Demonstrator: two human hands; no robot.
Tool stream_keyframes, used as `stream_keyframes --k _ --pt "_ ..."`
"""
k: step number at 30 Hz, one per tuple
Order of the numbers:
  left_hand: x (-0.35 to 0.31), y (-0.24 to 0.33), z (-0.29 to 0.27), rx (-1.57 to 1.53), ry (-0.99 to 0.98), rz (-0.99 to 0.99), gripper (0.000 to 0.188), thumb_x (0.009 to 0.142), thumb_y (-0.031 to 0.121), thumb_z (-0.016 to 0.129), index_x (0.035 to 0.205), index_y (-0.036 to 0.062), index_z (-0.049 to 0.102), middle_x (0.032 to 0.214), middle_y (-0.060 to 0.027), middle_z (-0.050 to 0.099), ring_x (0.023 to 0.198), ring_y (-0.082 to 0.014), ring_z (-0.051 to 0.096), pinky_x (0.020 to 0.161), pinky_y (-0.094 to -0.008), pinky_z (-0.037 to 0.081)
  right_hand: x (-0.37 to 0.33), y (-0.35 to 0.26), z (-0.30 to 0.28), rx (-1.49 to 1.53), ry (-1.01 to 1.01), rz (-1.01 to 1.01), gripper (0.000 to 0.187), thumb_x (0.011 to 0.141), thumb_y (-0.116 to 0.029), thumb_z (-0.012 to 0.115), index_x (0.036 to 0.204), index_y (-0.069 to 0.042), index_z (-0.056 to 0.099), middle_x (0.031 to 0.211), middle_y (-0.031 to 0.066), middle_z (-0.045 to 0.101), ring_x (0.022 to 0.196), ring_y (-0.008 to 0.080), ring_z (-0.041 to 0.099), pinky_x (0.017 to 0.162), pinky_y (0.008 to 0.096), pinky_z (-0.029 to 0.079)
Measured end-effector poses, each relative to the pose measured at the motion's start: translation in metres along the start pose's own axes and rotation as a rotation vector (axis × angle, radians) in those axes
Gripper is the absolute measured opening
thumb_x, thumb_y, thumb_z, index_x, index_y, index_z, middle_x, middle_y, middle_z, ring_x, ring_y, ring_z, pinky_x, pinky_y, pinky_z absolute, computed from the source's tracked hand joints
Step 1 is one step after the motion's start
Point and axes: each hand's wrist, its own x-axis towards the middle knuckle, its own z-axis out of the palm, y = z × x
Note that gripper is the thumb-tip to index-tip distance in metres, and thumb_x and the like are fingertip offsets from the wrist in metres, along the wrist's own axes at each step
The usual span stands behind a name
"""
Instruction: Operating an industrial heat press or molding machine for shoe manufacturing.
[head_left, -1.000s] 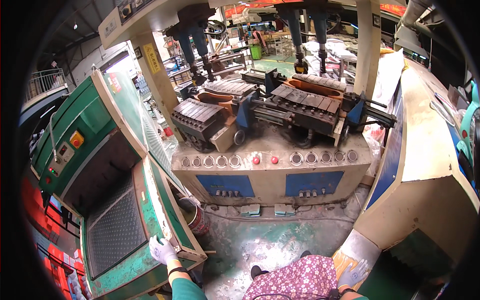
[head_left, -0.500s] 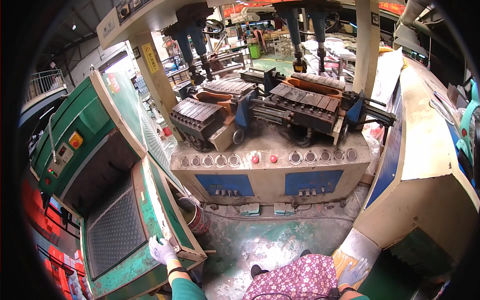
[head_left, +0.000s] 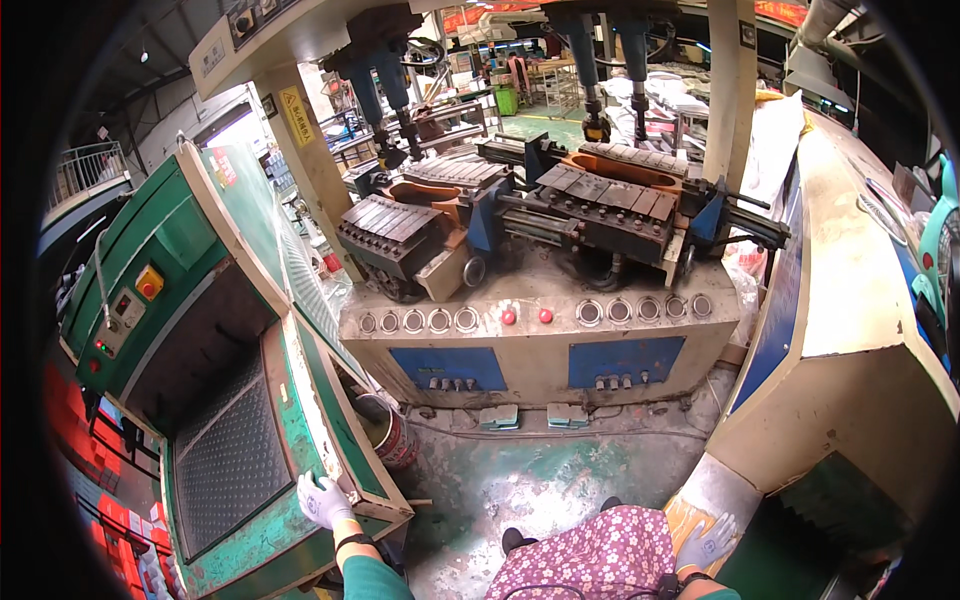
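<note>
My left hand [head_left: 325,501], in a pale work glove, rests on the worn front rim of a green machine cabinet [head_left: 240,556]. Its fingers are apart and grip no loose object. Over at the lower right, my right hand [head_left: 706,543], also gloved, lies flat with fingers stretched on a yellowish ledge [head_left: 684,518] beside a beige machine [head_left: 840,420]. Ahead of me stands a two-station press machine [head_left: 540,340]. Orange, shoe-shaped molds [head_left: 625,172] sit among its metal plates, under vertical cylinders [head_left: 638,60].
Two red buttons [head_left: 508,317] and several round dials line the press front. Pale foot pedals [head_left: 567,416] lie on the floor below it. A bucket [head_left: 386,432] stands against the green cabinet. Red boxes [head_left: 120,515] are stacked at far left. A teal fan [head_left: 930,260] is at far right.
</note>
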Motion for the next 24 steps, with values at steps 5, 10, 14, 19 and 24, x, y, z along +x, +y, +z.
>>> stream_keyframes --k 5,10,14,19,24 --pt "-0.001 0.000 0.001 0.004 0.019 0.005 0.039 0.095 0.028 0.053 0.125 0.0095 0.068 0.142 -0.0101 0.061 0.135 -0.0271 0.052 0.115 -0.0415 0.036 0.000 -0.001 -0.001 -0.012 -0.011 0.004 0.062 0.107 -0.042 0.038 0.158 -0.007 0.035 0.166 0.0107 0.034 0.155 0.0275 0.027 0.126 0.0498 0.017" --pt "0.000 0.000 0.001 0.003 0.016 -0.001 0.038 0.095 0.027 0.054 0.125 0.0102 0.068 0.142 -0.0099 0.061 0.135 -0.0269 0.053 0.114 -0.0421 0.037 0.000 -0.001 -0.002 -0.007 -0.014 0.003 0.062 0.107 -0.042 0.038 0.158 -0.007 0.035 0.166 0.0106 0.033 0.155 0.0276 0.027 0.126 0.0502 0.017" --pt "0.000 0.002 -0.002 0.010 -0.009 -0.009 0.037 0.095 0.027 0.054 0.125 0.0108 0.068 0.142 -0.0094 0.061 0.135 -0.0265 0.053 0.114 -0.0423 0.037 0.000 -0.001 -0.001 -0.015 -0.006 0.002 0.062 0.107 -0.041 0.039 0.158 -0.007 0.035 0.166 0.0106 0.034 0.154 0.0274 0.028 0.126 0.0498 0.017" --pt "-0.001 0.004 -0.001 0.000 0.000 -0.007 0.036 0.094 0.026 0.055 0.124 0.0108 0.068 0.141 -0.0093 0.062 0.135 -0.0261 0.053 0.114 -0.0420 0.037 0.001 -0.001 0.000 -0.019 -0.008 0.003 0.061 0.107 -0.041 0.038 0.158 -0.007 0.035 0.166 0.0105 0.034 0.154 0.0271 0.028 0.127 0.0493 0.017" --pt "0.004 -0.012 0.009 -0.011 0.036 0.029 0.036 0.094 0.026 0.055 0.124 0.0101 0.069 0.141 -0.0105 0.062 0.135 -0.0273 0.053 0.114 -0.0423 0.038 0.001 -0.002 -0.003 0.051 -0.017 0.001 0.063 0.107 -0.040 0.039 0.157 -0.003 0.036 0.166 0.0135 0.033 0.156 0.0288 0.026 0.128 0.0510 0.013"
